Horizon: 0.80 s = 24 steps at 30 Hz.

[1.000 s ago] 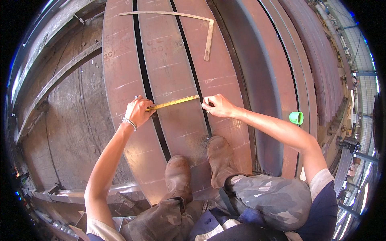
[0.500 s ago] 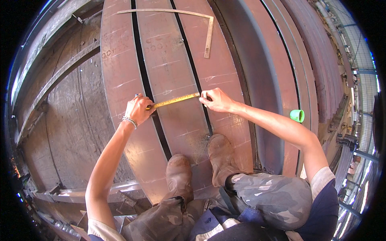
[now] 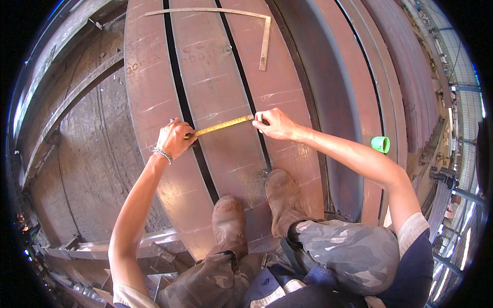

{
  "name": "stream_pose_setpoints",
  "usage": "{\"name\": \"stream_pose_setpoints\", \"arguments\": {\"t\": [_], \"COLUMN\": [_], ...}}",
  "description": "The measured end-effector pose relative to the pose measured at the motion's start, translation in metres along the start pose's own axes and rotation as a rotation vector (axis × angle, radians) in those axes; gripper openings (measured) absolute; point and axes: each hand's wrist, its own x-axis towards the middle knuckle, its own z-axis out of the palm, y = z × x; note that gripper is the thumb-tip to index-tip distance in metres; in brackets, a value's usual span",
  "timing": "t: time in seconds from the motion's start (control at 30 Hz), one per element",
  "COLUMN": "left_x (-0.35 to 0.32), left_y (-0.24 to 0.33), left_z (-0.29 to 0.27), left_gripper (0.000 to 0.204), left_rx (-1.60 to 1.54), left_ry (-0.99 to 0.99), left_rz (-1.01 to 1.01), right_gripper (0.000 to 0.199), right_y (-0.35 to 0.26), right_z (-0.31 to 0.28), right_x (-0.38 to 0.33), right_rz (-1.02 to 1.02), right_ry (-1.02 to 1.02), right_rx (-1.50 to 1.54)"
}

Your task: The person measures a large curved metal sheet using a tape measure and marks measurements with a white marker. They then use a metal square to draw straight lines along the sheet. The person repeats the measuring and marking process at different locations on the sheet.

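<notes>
A yellow tape measure blade (image 3: 223, 125) stretches between my two hands, slanting up to the right across the middle steel strip (image 3: 221, 164). My left hand (image 3: 175, 138), with a ring and a chain bracelet, is closed on the blade's left part, over the left strip (image 3: 151, 97) near the dark gap. My right hand (image 3: 276, 124) pinches the blade's other end, over the right strip (image 3: 280, 97) beside the second gap. Whether a tape case sits in either hand is hidden by the fingers. Pale chalk-like lines cross all three strips.
A metal framing square (image 3: 265, 46) lies across the strips at the far end. My brown boots (image 3: 228, 223) stand on the steel. A bright green cup-shaped piece (image 3: 380, 144) rests on the beams at right. At left, a curved metal bar (image 3: 77, 100) crosses a lower, dirty surface.
The strips and the framing square sit slightly higher and further left in the picture. Both hands have shifted slightly up and left, still holding the tape stretched.
</notes>
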Motion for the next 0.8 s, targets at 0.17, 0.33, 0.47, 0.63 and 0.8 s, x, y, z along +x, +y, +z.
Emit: {"name": "stream_pose_setpoints", "arguments": {"t": [0.17, 0.33, 0.47, 0.63, 0.8], "left_x": [0.000, 0.000, -0.001, -0.002, -0.004], "left_y": [-0.002, -0.005, -0.003, -0.001, 0.001], "left_z": [0.001, 0.004, 0.005, 0.002, 0.001], "left_gripper": [0.020, 0.020, 0.020, 0.018, 0.015], "left_rx": [-0.012, -0.013, -0.021, -0.011, 0.004], "left_ry": [0.007, 0.021, 0.031, 0.017, 0.025], "left_rz": [0.027, 0.060, 0.050, 0.035, 0.058], "right_gripper": [0.028, 0.025, 0.022, 0.020, 0.022], "right_y": [0.001, -0.005, -0.017, -0.036, -0.047], "right_z": [0.002, 0.002, 0.000, 0.001, 0.007], "right_x": [0.003, 0.009, 0.015, 0.027, 0.053], "right_rz": [-0.004, -0.070, -0.099, -0.010, 0.072], "right_ry": [-0.006, 0.005, -0.007, -0.043, -0.093], "right_rx": [0.003, 0.002, 0.052, 0.196, 0.375]}}
